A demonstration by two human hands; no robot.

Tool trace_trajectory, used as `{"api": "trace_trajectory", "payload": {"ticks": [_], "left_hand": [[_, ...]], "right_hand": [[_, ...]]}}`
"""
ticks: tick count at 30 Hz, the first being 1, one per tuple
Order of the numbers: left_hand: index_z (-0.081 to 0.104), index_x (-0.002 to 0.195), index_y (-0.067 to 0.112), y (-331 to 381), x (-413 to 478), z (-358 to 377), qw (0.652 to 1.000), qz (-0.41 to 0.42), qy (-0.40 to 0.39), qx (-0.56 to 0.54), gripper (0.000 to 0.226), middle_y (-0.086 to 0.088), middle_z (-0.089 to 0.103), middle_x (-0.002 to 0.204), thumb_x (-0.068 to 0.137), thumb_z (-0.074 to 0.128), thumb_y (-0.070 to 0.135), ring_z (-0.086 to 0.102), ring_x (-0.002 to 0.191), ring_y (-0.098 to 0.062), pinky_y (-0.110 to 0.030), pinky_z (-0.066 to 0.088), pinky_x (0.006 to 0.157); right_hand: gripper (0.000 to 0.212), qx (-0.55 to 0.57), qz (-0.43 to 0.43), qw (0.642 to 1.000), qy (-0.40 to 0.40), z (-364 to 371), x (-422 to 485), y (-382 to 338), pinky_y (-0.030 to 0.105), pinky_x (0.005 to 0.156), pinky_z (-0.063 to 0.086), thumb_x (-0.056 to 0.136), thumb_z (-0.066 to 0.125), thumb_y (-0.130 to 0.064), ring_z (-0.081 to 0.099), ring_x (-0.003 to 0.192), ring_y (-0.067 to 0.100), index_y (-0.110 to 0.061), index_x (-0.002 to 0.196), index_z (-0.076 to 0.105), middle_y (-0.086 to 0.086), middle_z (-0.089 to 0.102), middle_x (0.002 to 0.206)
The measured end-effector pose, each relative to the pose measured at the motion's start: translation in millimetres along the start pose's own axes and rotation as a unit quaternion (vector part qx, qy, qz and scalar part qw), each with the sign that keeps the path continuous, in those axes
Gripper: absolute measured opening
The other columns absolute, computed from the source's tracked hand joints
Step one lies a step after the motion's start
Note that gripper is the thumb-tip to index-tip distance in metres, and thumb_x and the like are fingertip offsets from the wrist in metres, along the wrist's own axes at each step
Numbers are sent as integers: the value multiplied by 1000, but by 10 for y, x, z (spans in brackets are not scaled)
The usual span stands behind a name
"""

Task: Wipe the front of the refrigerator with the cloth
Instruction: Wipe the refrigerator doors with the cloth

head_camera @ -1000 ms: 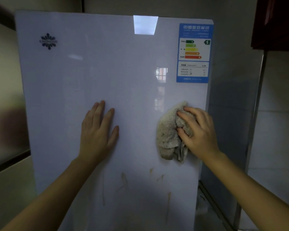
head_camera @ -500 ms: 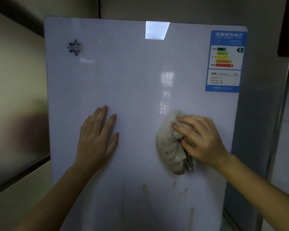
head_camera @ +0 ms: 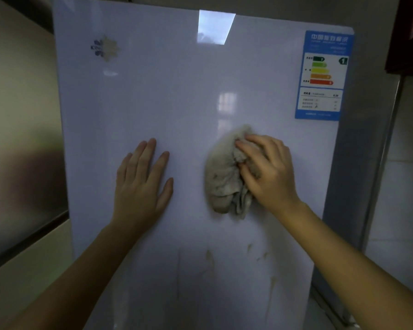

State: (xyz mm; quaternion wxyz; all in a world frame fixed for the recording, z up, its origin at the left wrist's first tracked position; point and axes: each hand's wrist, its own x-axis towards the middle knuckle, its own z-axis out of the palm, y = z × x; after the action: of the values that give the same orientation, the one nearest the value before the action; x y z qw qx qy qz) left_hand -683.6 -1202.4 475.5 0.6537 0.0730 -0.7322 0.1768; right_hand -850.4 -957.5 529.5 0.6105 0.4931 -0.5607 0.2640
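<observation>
Pressing the cloth to the refrigerator front, right of centre

Right grip (head_camera: 270,172): my fingers are curled over the cloth (head_camera: 222,177), clamped on it and holding it flat against the refrigerator (head_camera: 177,103) door. The back of this grip faces the camera, and my forearm runs down to the lower right corner.

Cloth: pale, grubby and bunched into a rough oval. It sits at about mid-height on the door, right of the middle. Most of it sticks out to the left of my fingers, and a folded tail hangs below them.

Left grip (head_camera: 141,186): palm flat on the door, fingers straight and slightly spread, holding nothing. It is level with the cloth and well apart from it, with bare door between.

Door surface: white and glossy. A bright reflected patch (head_camera: 215,28) sits near the top edge, with a fainter window-like reflection above the cloth.

Stains (head_camera: 209,257): brownish drips and streaks lie below the cloth in the lower half of the door. The cloth is not touching them.

Energy label (head_camera: 324,75): blue-bordered with coloured bars, in the upper right corner of the door, above my right grip. The print is too small to read.

Logo (head_camera: 105,48): a small flower-shaped mark at upper left, partly washed out by glare.

Surroundings: the grey side of the refrigerator shows at right, with a tiled wall (head_camera: 403,186) beyond it. A dark cabinet (head_camera: 408,32) hangs in the top right corner.
</observation>
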Motion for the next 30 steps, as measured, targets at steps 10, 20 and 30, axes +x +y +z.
{"api": "trace_trajectory", "payload": {"ticks": [10,20,30], "left_hand": [[46,150,6,35,-41,32,1000,4,-10,-3,57,-21,33,163,102,49,36,31,152,-39,-52,19,126],[45,151,7,36,-57,14,1000,6,-16,-6,58,-21,31,164,102,48,36,30,152,-39,-54,22,125],[46,150,5,66,-85,-10,1000,2,-24,-3,58,-23,32,163,101,49,35,30,152,-41,-53,20,125]], "right_hand": [[39,-28,19,998,-53,-224,-1002,97,46,103,45,96,68,-18,55,123,33,-13,135,63,13,59,137],[35,-21,-47,997,-56,20,-335,-207,41,98,44,101,62,-24,58,122,33,-14,133,67,13,63,136],[43,-46,118,991,-30,-430,-901,374,41,104,41,93,66,-18,52,123,33,-13,135,58,11,54,136]]}}
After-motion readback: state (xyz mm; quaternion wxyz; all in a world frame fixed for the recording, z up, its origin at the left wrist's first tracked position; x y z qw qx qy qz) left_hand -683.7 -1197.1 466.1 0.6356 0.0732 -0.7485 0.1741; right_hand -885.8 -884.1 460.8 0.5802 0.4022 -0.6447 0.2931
